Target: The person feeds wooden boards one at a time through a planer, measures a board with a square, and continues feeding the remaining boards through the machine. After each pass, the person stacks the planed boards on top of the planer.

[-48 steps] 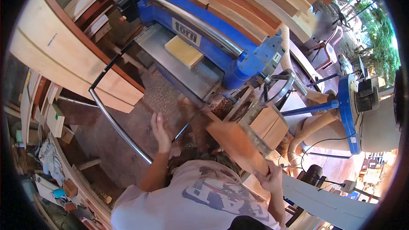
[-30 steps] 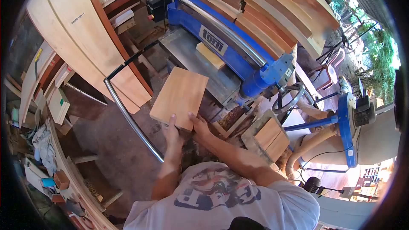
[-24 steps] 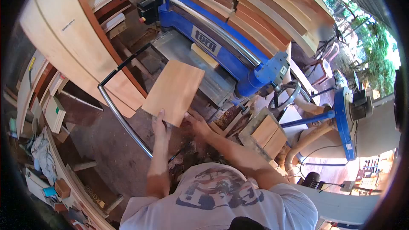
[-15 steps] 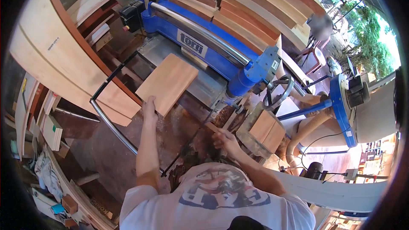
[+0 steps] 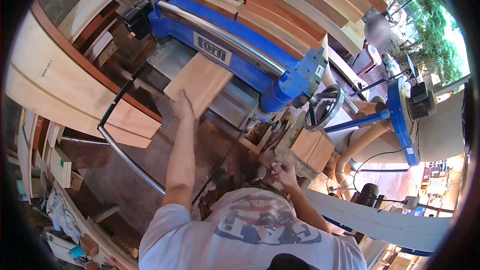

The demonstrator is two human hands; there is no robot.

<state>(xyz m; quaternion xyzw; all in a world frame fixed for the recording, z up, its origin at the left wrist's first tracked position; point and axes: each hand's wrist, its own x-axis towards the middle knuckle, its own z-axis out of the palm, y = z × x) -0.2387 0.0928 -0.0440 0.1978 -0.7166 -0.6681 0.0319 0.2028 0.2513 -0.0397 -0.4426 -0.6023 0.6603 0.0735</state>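
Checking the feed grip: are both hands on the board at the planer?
No, only the left hand presses the board; the right hand is back near the chest.

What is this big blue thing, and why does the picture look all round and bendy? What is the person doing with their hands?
The picture comes from a camera worn on the person's head, looking down, and its lens bends everything round. The blue machine is a woodworking machine with a flat metal table. A wooden board lies on that table, and the left hand presses on its near end. The right hand is down by a stack of small wooden blocks; I cannot tell if it holds anything. Long planks are piled behind the machine.
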